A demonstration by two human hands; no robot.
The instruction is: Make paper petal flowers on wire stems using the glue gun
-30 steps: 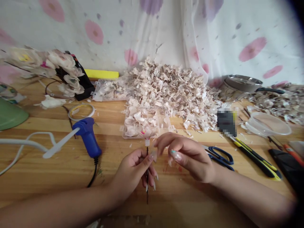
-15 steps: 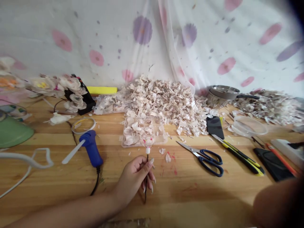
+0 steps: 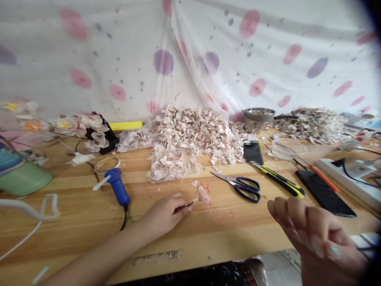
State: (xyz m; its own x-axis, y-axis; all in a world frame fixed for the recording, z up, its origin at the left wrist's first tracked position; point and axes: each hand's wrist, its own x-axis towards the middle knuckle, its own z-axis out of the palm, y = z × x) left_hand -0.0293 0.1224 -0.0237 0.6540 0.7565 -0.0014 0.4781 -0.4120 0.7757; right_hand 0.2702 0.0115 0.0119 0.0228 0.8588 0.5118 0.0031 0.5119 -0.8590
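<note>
My left hand is closed around the thin dark stem of a handmade flower. The flower tilts to the right, low over the table, its pale petals tinged with red. Two loose petals or scraps lie nearby, one of them a pale petal. On the right, close to the camera, my right hand is raised with its fingers curled in, and nothing shows in it. Scissors with dark blue handles lie between the hands. A clear divided box of pale petals stands behind the flower.
A blue glue gun lies at left near a green container. Behind is a large heap of dried petals. To the right are a yellow-black cutter knife, a black phone, a power strip and a metal pan.
The flower has tipped from upright to leaning right as my left hand turned. My right hand has come into view at the right. The camera view has shifted toward the right.
</note>
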